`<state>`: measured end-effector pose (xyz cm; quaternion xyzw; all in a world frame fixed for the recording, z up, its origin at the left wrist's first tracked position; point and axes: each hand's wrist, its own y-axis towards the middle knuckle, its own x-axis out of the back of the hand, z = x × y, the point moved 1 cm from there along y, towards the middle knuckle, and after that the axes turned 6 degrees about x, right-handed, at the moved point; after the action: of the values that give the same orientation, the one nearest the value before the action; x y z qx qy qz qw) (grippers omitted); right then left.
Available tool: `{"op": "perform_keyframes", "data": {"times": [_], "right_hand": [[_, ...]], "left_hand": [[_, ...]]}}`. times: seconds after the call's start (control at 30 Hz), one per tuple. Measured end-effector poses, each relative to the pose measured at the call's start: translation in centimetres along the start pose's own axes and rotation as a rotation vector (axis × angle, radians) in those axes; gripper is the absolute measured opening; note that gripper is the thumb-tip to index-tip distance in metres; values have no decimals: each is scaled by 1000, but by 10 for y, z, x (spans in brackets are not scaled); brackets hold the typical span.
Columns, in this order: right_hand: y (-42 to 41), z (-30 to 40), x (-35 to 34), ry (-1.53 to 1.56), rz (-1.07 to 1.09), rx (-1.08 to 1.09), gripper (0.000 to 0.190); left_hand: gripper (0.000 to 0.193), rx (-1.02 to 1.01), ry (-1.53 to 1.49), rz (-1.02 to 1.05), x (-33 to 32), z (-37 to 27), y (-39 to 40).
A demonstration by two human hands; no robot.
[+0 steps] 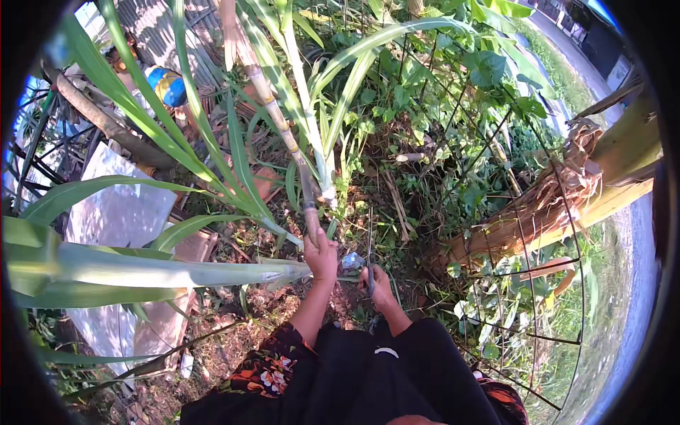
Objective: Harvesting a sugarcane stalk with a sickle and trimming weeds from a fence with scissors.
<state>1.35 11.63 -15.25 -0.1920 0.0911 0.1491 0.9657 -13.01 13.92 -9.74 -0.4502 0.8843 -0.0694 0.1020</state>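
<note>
My left hand (322, 261) is closed around the lower part of a jointed sugarcane stalk (281, 127), which slants up and away to the left. In my right hand (381, 289) is a knife with a narrow blade (370, 234) that points away from me, to the right of the cane. Another, paler leafy cane shoot (305, 106) stands just right of the held stalk. A broad, pale green cane stem (175, 265) reaches from the left rim to beside my left hand. A crumpled shiny wrapper (352, 261) lies on the ground between my hands.
On the right stand a wire mesh fence (531, 276) and a leaning banana trunk (536, 223), with a road beyond. At left lie pale flat boards (119, 202) and a thick branch (106, 122). A blue and yellow ball (166, 86) rests near corrugated sheeting (164, 37).
</note>
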Motion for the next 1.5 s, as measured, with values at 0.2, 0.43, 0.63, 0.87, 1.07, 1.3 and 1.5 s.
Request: {"op": "perform_keyframes", "data": {"times": [0.2,0.43,0.63,0.87,1.07,1.3,1.5], "right_hand": [[-19,97,-28,21,83,85,28],[-32,125,-62,-14,145,148,30],[-24,140,-66,195,-16,179,29],[-23,187,-41,-14,-65,414,25],[-33,191,11,14,-180,461,19],[-57,116,39,57,-396,592,20],[-86,85,22,92,-503,479,25]], "left_hand": [[24,-159,241,18,-19,-113,11],[26,-206,330,75,-29,-151,32],[32,-125,413,57,-25,-129,0],[30,-175,162,169,-56,-171,-41],[24,-278,-59,605,-125,-187,-103],[15,-314,9,952,-143,-178,-165],[23,-629,259,1084,-137,-167,-179]]}}
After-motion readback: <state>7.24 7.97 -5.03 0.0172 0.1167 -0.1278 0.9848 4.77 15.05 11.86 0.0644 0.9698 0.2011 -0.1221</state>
